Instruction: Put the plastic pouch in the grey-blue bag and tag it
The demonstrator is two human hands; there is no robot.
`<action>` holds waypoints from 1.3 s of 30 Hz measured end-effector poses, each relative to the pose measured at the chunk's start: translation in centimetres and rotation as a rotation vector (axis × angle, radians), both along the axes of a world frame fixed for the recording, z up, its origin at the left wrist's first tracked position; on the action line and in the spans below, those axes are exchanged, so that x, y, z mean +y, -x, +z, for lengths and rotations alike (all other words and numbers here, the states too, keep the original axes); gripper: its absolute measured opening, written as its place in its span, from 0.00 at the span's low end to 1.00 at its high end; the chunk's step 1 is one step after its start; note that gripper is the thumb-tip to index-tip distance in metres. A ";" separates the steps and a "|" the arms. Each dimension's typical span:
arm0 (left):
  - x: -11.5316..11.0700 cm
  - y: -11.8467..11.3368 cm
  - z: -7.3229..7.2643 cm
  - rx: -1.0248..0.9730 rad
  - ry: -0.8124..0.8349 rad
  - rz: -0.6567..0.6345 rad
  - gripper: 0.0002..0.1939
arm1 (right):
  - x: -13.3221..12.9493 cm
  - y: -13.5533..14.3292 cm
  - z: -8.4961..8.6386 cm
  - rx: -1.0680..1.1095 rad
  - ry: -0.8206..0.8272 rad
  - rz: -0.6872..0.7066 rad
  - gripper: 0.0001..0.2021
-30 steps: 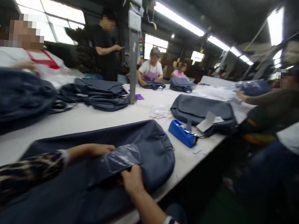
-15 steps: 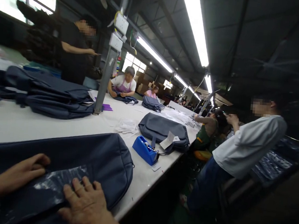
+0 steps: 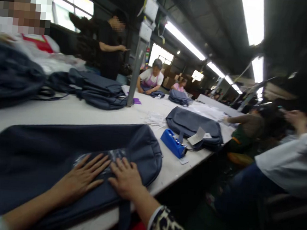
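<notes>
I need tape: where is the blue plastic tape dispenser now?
In the head view, the blue dispenser stands right of centre on the white tabletop, between the long navy bag nearest the camera and the farther navy bag with a pale paper tag.

Single head-height view, facing forward, down along worktable (image 3: 63,110).

Overhead tube lights (image 3: 253,18) are glaring white and a window (image 3: 84,5) is washing out, while the roof (image 3: 211,13) is sinking into gloom. Plastic film (image 3: 117,155) is glinting. The near right-hand person (image 3: 290,161) is blurring, apparently stretching toward the edge; the floor (image 3: 196,210) is darkening.
</notes>
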State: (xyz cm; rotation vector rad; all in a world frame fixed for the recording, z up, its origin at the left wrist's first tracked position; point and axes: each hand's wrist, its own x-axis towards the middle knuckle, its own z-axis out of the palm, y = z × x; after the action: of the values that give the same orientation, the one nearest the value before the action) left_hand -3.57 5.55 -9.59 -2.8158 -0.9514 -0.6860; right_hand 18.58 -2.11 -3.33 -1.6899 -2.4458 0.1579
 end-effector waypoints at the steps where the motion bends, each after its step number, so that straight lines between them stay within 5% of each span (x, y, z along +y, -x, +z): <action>1: -0.4 0.0 0.7 0.117 0.004 -0.026 0.30 | 0.2 -0.4 0.3 -0.014 0.026 0.013 0.27; 4: -0.2 -0.1 1.6 0.265 0.048 0.023 0.34 | 1.1 -3.3 0.0 -0.043 -0.029 0.139 0.28; 8: 0.6 -0.2 1.4 0.323 0.122 0.038 0.35 | 1.2 -7.0 -2.0 -0.053 -0.001 0.100 0.25; 11: 0.7 -0.4 2.6 0.378 0.203 0.020 0.35 | 0.9 -7.7 -2.7 -0.040 -0.004 0.085 0.25; 17: -4.2 -1.2 5.9 0.323 0.232 0.055 0.29 | 0.8 -7.4 -2.9 0.008 -0.030 0.095 0.25; 20: -7.6 -0.9 5.1 0.350 0.231 -0.064 0.33 | 1.0 -7.6 -3.2 0.031 -0.044 0.095 0.25; 24: -9.3 -0.6 3.4 0.411 0.208 -0.025 0.36 | 0.9 -7.8 -2.6 0.049 -0.075 0.088 0.24; 30: -9.7 -2.4 3.9 0.464 0.066 0.072 0.25 | -5.8 -4.9 0.0 0.293 -0.274 0.120 0.17; 34: -9.5 -3.8 4.2 0.481 0.012 0.147 0.19 | -11.6 -1.2 -2.2 0.229 -0.203 0.283 0.20; 39: -7.9 -4.4 7.2 0.468 0.043 0.172 0.17 | -12.6 -0.1 -4.2 0.061 -0.392 0.201 0.03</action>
State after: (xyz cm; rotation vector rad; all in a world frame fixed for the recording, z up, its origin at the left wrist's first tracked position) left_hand 0.79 -2.31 -2.42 -2.6949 -1.0969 0.0195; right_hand 18.69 -14.72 -7.50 -1.2590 -2.3990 -0.2283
